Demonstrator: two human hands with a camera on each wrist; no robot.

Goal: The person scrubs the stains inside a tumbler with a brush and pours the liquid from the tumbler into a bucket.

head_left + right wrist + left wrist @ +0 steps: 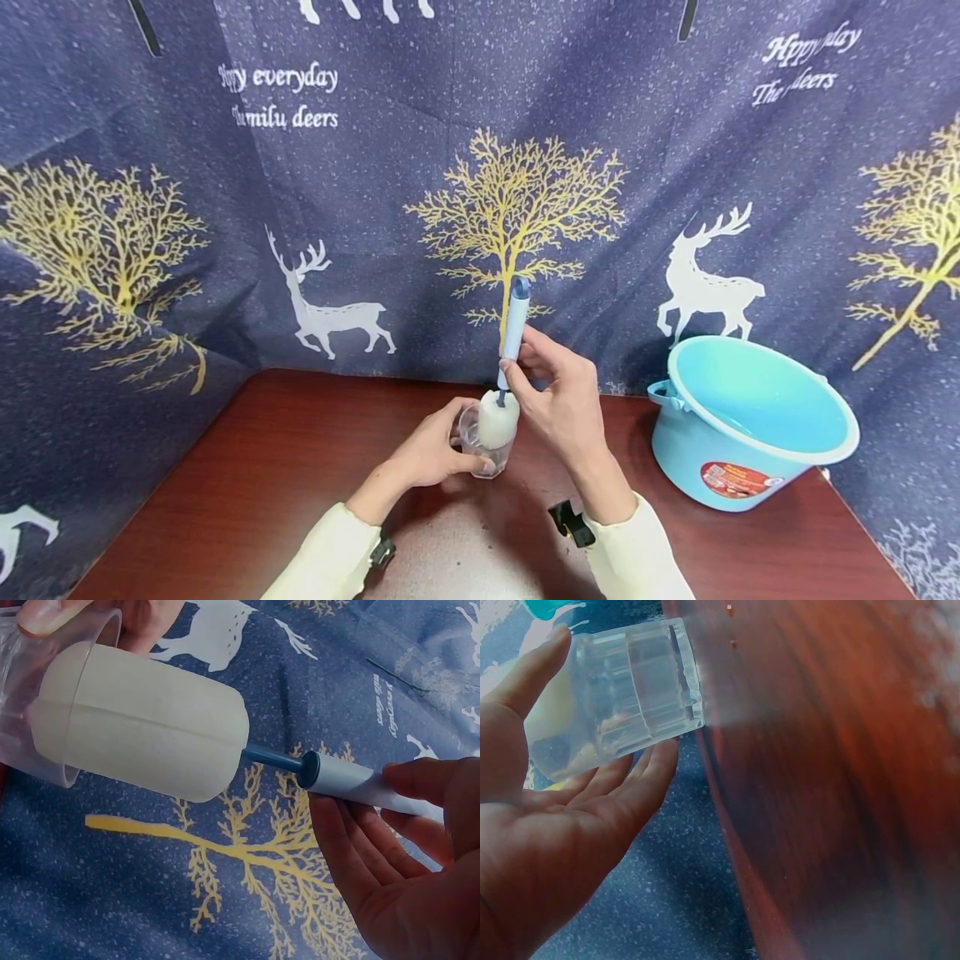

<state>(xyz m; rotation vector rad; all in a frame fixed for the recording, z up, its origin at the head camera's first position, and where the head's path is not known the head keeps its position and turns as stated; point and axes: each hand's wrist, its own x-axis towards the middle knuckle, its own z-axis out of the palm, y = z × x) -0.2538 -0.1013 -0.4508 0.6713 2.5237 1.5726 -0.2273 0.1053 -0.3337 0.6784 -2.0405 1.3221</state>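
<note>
My left hand (426, 450) grips a clear plastic cup (489, 463), thumb on one side and fingers on the other. In the left wrist view the cup (641, 682) lies between the thumb and the fingers, its base close to the tabletop. With my right hand (566, 396) I pinch the light blue handle of a sponge cup brush (513, 329), held above the cup. The brush's pale cylindrical sponge head (150, 720) has its lower end inside the cup's mouth, while its upper part stands out. A dark blue stem joins head and handle.
A light blue bucket (663, 442) with a red label stands to the right on the dark red wooden table (300, 467). Behind the table hangs a dark blue cloth (360, 208) printed with deer and golden trees. Dark wrist-worn devices (572, 523) sit at both cuffs.
</note>
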